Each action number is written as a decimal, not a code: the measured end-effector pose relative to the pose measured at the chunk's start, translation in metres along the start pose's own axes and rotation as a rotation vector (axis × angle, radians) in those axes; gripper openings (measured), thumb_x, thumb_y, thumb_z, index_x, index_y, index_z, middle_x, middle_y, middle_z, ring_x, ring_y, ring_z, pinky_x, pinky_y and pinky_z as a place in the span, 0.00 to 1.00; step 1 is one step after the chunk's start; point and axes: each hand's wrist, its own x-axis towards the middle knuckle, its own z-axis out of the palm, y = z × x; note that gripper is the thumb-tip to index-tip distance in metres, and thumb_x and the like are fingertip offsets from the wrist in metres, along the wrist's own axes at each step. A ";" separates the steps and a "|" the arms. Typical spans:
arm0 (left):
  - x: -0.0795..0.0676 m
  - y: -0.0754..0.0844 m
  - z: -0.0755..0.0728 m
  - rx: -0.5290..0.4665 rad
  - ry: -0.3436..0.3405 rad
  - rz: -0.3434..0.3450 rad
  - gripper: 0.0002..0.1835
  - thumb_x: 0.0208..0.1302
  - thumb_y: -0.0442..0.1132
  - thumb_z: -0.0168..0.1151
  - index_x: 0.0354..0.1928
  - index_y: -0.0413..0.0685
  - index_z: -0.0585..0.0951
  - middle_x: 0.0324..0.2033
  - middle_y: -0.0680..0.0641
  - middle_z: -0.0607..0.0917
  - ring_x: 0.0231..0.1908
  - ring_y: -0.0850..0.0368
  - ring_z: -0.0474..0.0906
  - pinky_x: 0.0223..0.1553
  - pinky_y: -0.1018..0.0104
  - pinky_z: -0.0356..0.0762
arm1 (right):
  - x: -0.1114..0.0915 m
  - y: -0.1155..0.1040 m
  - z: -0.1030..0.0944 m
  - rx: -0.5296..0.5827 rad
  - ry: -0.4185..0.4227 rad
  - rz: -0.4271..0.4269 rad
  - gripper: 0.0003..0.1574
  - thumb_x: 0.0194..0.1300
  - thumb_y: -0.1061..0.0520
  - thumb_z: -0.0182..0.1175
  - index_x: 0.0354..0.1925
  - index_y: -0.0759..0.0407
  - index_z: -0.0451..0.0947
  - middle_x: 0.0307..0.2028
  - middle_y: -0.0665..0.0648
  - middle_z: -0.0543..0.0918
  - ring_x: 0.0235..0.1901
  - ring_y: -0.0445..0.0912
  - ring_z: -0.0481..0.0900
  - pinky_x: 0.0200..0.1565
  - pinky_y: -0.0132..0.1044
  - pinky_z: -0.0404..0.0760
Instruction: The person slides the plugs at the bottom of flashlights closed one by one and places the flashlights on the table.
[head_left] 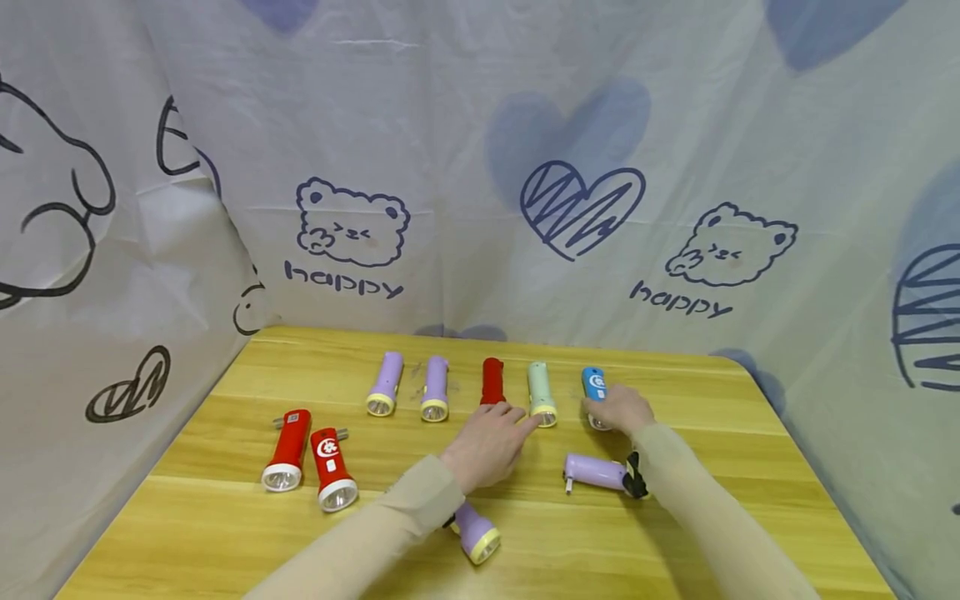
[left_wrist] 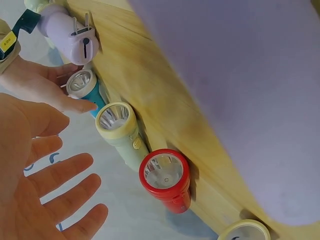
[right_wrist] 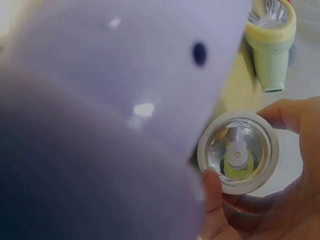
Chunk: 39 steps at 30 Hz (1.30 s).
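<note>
My right hand (head_left: pixel 626 410) grips a blue flashlight (head_left: pixel 594 383) by its white head end, at the back right of the table. In the right wrist view its white-rimmed lens (right_wrist: pixel 237 150) sits between thumb and fingers. My left hand (head_left: pixel 486 446) has its fingers extended near a red flashlight (head_left: pixel 492 377) and a mint-green flashlight (head_left: pixel 539 383); the left wrist view shows its palm holding nothing. A lavender flashlight (head_left: pixel 596 472) is at my right wrist beside a black strap, and another lavender flashlight (head_left: pixel 474 531) is by my left wrist. Lavender surfaces block much of both wrist views.
Two lavender flashlights (head_left: pixel 386 379) stand in the back row, left of the red one. Two more red flashlights (head_left: pixel 291 442) lie at the left of the wooden table (head_left: pixel 202 508). A printed white cloth (head_left: pixel 465 250) hangs behind the table and along its sides.
</note>
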 end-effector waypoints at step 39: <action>-0.016 -0.011 -0.006 -0.149 0.082 -0.044 0.24 0.73 0.41 0.56 0.70 0.54 0.72 0.62 0.47 0.81 0.63 0.49 0.76 0.64 0.52 0.78 | -0.058 0.016 -0.031 0.035 0.197 -0.162 0.40 0.74 0.39 0.51 0.61 0.75 0.68 0.48 0.74 0.82 0.40 0.57 0.81 0.41 0.49 0.82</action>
